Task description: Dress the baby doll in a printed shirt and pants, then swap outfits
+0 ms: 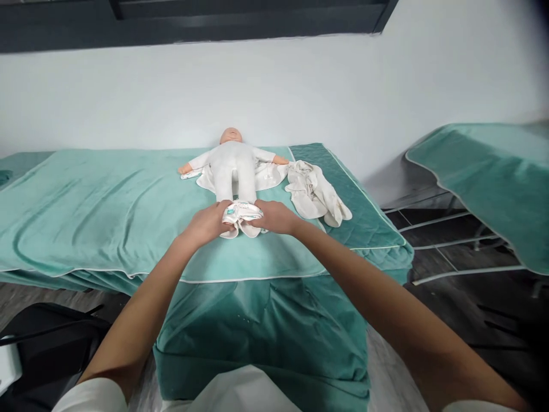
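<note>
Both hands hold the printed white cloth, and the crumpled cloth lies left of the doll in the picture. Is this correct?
Not quite: in the head view, the crumpled cloth lies right of the doll. The left hand and right hand do hold the printed white cloth.

Both hands [208, 223] [277, 217] hold printed cloth [242, 212], seemingly around a doll's [234, 157] feet.

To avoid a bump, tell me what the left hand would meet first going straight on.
The cloth, which the left hand already grips; just beyond, probably the doll by its lower legs, though depth is unclear there.
</note>
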A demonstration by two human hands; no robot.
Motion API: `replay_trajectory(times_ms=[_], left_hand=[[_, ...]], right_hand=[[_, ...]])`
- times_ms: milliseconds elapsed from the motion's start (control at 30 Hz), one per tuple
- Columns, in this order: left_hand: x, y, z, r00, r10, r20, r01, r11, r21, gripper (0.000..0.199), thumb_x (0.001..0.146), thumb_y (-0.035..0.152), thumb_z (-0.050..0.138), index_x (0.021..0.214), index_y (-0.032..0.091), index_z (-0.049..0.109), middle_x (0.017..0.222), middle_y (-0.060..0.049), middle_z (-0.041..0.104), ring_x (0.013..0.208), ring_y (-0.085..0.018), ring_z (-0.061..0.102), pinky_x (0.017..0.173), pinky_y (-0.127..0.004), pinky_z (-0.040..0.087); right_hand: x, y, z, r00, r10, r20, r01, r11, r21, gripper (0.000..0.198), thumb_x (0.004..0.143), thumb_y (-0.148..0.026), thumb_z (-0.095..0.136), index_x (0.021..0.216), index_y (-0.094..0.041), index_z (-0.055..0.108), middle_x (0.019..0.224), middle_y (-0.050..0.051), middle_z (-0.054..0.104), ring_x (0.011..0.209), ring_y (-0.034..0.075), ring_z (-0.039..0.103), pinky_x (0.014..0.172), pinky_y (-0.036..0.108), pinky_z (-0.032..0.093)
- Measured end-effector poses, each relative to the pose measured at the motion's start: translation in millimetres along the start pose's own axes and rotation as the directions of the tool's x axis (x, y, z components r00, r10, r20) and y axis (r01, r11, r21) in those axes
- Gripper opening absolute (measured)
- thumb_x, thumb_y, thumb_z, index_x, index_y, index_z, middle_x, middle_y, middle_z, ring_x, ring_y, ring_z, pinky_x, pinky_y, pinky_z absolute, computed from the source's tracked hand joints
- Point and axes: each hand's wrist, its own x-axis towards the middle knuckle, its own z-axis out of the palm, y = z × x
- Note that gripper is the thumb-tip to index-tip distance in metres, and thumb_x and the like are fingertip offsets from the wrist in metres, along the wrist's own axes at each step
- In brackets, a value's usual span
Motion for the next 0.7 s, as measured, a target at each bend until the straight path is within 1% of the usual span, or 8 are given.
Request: replay_trajectory(times_ms=[100,200,300,367,433,500,600,700], left_hand=[[-10.1,10.7,-18.4,0.998,-0.012,0.068,0.017,0.997,-0.076,0.04,0.076,0.033,0.071,0.115,0.028,0.063,0.102,-0.006,0.073,0.091,-0.027,0.068,0.07,-0.03,0.043],[-20.3,23.1,-36.6,0.995,-0.019,0.101,0.023,0.999,-0.04,0.032,0.072,0.034,0.073,0.102,0.027,0.067,0.088,-0.004,0.073,0.083,-0.027,0.067,0.069,-0.03,0.042],[-29.6,35.3,-54.8,0.987,0.031,0.16,-0.034,0.999,0.016,0.031,0.067,0.032,0.075,0.097,0.029,0.068,0.078,-0.001,0.07,0.074,-0.025,0.065,0.066,-0.029,0.04],[-34.2,42.7,-68.8,0.972,0.071,0.224,-0.08,0.996,0.029,0.031,0.064,0.03,0.077,0.094,0.029,0.068,0.074,0.0,0.068,0.068,-0.023,0.063,0.062,-0.028,0.038],[-36.6,49.0,-85.0,0.962,0.084,0.261,-0.088,0.996,0.004,0.028,0.06,0.03,0.08,0.086,0.028,0.068,0.069,0.001,0.066,0.064,-0.022,0.061,0.059,-0.027,0.036],[-36.6,53.7,-102.7,0.969,0.062,0.241,-0.051,0.997,-0.051,0.025,0.058,0.032,0.082,0.077,0.026,0.067,0.063,0.002,0.063,0.06,-0.02,0.061,0.057,-0.026,0.037],[-34.0,59.8,-128.5,0.981,0.056,0.183,-0.04,0.995,-0.095,0.026,0.059,0.037,0.084,0.072,0.025,0.065,0.061,0.003,0.06,0.06,-0.019,0.061,0.058,-0.026,0.039],[-32.4,71.0,-149.9,0.984,0.099,0.145,-0.09,0.994,-0.068,0.027,0.061,0.038,0.084,0.071,0.023,0.063,0.062,0.002,0.058,0.063,-0.02,0.061,0.061,-0.026,0.04]], right_hand=[[-4.8,-4.9,-21.1,0.99,-0.091,0.111,0.074,0.986,0.147,0.038,0.078,-0.051,0.073,0.107,-0.025,0.07,0.108,0.005,0.076,0.097,0.03,0.069,0.078,0.033,0.047],[-12.2,-14.7,-47.0,0.935,-0.233,0.268,0.151,0.944,0.294,0.044,0.073,-0.051,0.076,0.111,-0.029,0.073,0.11,0.0,0.077,0.099,0.029,0.069,0.08,0.033,0.048],[-20.3,-29.5,-73.2,0.873,-0.271,0.406,0.153,0.942,0.3,0.043,0.071,-0.058,0.077,0.101,-0.028,0.076,0.101,0.0,0.078,0.09,0.027,0.07,0.073,0.031,0.047],[-24.2,-39.5,-89.7,0.858,-0.248,0.449,0.144,0.956,0.254,0.042,0.071,-0.063,0.075,0.092,-0.026,0.076,0.09,0.001,0.076,0.078,0.024,0.068,0.066,0.031,0.045],[-26.1,-48.0,-105.5,0.876,-0.209,0.435,0.141,0.973,0.183,0.045,0.072,-0.068,0.073,0.078,-0.024,0.073,0.076,0.002,0.072,0.066,0.021,0.062,0.06,0.031,0.042],[-26.3,-55.2,-120.9,0.905,-0.197,0.377,0.149,0.977,0.152,0.049,0.072,-0.072,0.071,0.068,-0.022,0.068,0.067,0.001,0.066,0.061,0.019,0.058,0.058,0.032,0.041],[-26.5,-67.5,-143.5,0.942,-0.202,0.268,0.147,0.966,0.213,0.051,0.073,-0.071,0.072,0.062,-0.022,0.064,0.064,0.001,0.063,0.063,0.018,0.057,0.059,0.031,0.042],[-30.4,-84.2,-165.5,0.97,-0.178,0.166,0.126,0.951,0.282,0.047,0.07,-0.061,0.081,0.059,-0.02,0.061,0.058,-0.002,0.055,0.059,0.014,0.053,0.057,0.029,0.04]])
